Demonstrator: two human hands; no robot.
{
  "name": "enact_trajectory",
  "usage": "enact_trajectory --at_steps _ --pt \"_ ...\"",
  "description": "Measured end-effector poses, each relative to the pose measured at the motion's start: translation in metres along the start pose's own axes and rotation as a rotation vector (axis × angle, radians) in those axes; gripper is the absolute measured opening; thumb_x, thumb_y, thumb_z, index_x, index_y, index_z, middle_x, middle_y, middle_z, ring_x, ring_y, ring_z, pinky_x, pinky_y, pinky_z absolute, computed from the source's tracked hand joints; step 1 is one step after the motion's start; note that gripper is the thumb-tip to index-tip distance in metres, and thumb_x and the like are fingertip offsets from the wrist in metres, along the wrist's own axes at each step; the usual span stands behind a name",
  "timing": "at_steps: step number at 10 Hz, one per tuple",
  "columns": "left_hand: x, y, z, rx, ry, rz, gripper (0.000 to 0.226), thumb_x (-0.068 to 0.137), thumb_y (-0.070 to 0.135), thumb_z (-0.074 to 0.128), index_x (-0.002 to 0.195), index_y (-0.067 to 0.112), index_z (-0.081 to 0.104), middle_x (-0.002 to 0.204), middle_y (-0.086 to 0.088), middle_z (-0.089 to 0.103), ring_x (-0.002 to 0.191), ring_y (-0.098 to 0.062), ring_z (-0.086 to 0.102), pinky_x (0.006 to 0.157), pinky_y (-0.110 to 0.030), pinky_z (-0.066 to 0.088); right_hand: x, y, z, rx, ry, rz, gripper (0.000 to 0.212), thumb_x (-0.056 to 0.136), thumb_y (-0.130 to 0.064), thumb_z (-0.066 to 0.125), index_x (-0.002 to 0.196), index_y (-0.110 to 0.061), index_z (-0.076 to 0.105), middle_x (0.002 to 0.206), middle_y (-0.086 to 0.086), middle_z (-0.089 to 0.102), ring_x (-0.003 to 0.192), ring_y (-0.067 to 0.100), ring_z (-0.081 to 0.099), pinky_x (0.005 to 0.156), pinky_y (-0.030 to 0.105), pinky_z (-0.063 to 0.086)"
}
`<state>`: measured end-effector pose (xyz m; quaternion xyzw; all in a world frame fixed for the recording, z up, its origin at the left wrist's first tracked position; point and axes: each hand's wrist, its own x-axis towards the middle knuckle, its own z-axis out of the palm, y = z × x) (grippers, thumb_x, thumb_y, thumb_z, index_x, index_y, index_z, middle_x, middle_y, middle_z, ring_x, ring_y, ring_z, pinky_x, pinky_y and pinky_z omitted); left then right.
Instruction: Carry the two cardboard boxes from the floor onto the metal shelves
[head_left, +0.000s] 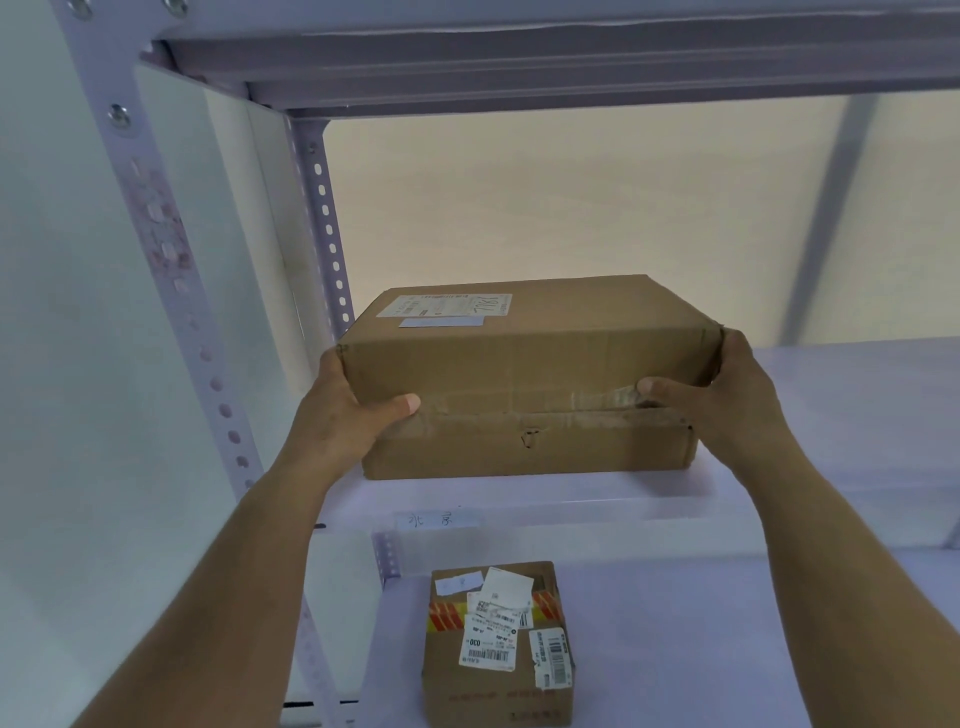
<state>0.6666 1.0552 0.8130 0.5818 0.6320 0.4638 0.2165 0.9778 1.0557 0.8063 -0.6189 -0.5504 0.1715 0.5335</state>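
A wide brown cardboard box with a white label on top rests on the middle metal shelf, near its left end. My left hand grips the box's left side, thumb on the front face. My right hand grips the right side, thumb on the taped front seam. A smaller cardboard box covered in white shipping labels and red tape stands on the lower shelf, directly below.
A perforated pale upright post stands just left of the wide box, and another post is nearer me. An upper shelf spans overhead. A handwritten tag sits on the middle shelf's front edge.
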Motion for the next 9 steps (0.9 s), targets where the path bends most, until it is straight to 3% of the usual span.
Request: enact_trajectory --at_steps 4,7,8,9 --pt "0.003 -0.003 0.001 -0.002 0.002 -0.007 0.085 0.070 0.037 0.075 0.138 0.022 0.026 0.136 -0.005 0.047 0.120 -0.029 0.048 0.099 -0.048 0.042 0.004 0.002 0.001 0.017 -0.022 0.006 0.071 0.065 -0.032 0.076 0.124 -0.018 0.040 0.114 -0.002 0.052 0.102 0.021 0.050 0.082 0.040 0.046" --pt "0.000 -0.006 -0.002 -0.069 -0.034 0.013 0.092 0.069 0.037 0.075 0.142 0.029 0.019 0.138 -0.001 0.046 0.121 -0.026 0.048 0.099 -0.047 0.042 0.004 0.004 -0.002 0.080 -0.052 -0.008 0.078 0.067 -0.027 0.075 0.134 -0.020 0.036 0.117 -0.005 0.050 0.105 0.018 0.049 0.080 0.032 0.041" --pt "-0.006 -0.007 -0.003 -0.051 -0.017 0.043 0.100 0.072 0.046 0.070 0.146 0.033 0.004 0.148 0.000 0.036 0.130 -0.025 0.041 0.103 -0.047 0.037 0.003 0.007 -0.006 0.077 -0.048 -0.023 0.093 0.069 -0.028 0.076 0.145 -0.021 0.023 0.131 -0.003 0.047 0.115 0.014 0.045 0.085 0.028 0.036" --pt "-0.020 -0.005 -0.002 0.007 0.167 0.106 0.098 0.073 0.059 0.061 0.146 0.034 0.000 0.156 0.002 0.020 0.140 -0.023 0.025 0.105 -0.046 0.029 -0.003 0.004 -0.015 0.062 -0.017 -0.015 0.099 0.069 -0.031 0.076 0.147 -0.021 0.015 0.146 -0.001 0.038 0.125 0.011 0.042 0.091 0.028 0.033"
